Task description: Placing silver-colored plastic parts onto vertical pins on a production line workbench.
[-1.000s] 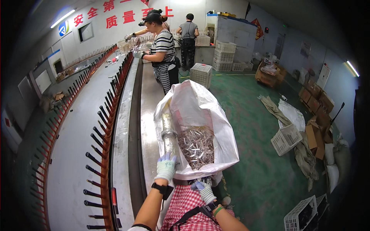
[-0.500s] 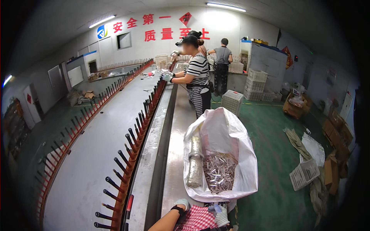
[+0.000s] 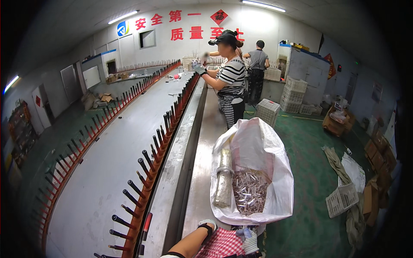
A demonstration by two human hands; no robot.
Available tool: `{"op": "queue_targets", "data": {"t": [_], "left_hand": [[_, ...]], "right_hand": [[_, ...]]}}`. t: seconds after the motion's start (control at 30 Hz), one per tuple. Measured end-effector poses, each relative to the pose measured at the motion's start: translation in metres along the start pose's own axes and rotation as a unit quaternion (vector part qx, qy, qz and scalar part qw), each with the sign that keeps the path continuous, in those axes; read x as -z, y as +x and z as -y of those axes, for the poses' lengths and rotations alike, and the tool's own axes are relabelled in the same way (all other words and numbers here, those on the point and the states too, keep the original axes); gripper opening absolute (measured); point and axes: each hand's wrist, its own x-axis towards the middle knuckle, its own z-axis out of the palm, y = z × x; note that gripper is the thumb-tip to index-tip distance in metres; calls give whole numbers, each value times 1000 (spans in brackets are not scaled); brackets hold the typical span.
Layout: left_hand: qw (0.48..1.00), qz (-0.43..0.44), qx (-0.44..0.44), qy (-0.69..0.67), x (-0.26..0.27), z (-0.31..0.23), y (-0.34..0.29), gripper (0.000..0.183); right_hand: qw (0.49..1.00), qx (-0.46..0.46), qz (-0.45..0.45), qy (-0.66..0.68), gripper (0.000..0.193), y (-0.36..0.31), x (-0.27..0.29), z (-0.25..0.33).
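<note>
At the lower edge, my left hand (image 3: 208,223), in a pale glove with a dark band at the wrist, rests near the steel ledge; its fingers are hidden. My right hand (image 3: 248,241), in a striped knit glove with bluish fingertips, is curled beside red-and-white checked cloth (image 3: 222,244); what it holds, if anything, cannot be made out. Just beyond both hands stands a white woven sack (image 3: 279,202) with its mouth spread wide. Many small shiny metal tubular pieces (image 3: 247,195) lie inside, beside a long wrapped roll (image 3: 223,185).
Left of me runs a long line of dark-tipped pegs (image 3: 148,159) on a reddish rail beside a grey table (image 3: 103,185). A co-worker in a striped shirt (image 3: 230,71) stands ahead at the line. Crates (image 3: 294,90) and cardboard boxes (image 3: 372,195) are to the right.
The whole view has shifted, so the scene sits slightly farther right. The co-worker has straightened and raised their gloved hands from the line. My hands stay by the sack's near edge.
</note>
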Motion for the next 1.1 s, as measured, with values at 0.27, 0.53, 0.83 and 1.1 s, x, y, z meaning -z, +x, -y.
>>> {"op": "queue_targets", "data": {"t": [0.27, 0.53, 0.83, 1.1], "left_hand": [[969, 11, 52, -241, 50, -1, -60, 27], [967, -24, 57, -248, 22, 12, -30, 30], [975, -28, 20, -219, 27, 1, -22, 30], [965, -48, 27, -255, 28, 6, -34, 29]], "right_hand": [[999, -19, -6, -25, 39, -5, 3, 11], [1000, -30, 2, -7, 38, -8, -11, 17], [999, -15, -1, -37, 37, -6, 1, 14], [998, -20, -6, -63, 50, -2, 1, 2]]}}
